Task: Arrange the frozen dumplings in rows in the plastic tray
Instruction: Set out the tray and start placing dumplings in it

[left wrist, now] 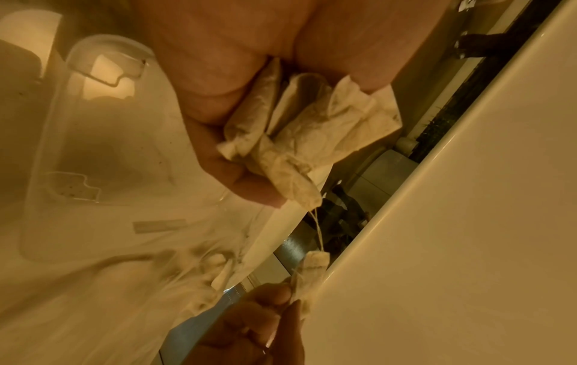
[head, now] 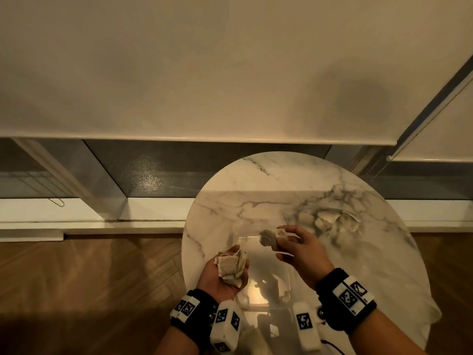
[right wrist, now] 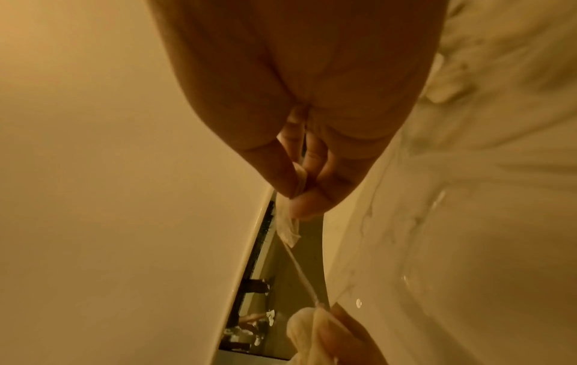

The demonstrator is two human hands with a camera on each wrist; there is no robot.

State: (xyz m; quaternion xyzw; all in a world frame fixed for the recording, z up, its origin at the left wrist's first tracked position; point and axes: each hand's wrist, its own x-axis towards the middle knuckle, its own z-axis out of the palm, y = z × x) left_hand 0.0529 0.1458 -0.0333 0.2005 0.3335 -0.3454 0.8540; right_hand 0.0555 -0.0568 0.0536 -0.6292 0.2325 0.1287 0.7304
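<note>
Left grip [head: 225, 270] cupping dumplings [head: 231, 265], right grip [head: 294, 245] pinching one dumpling [head: 271, 238] — above tray [head: 261, 252]

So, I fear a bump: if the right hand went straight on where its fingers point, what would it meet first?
Probably the bundle of crumpled pale pouches in the left hand, though depth is unclear and it might pass just beyond them.
</note>
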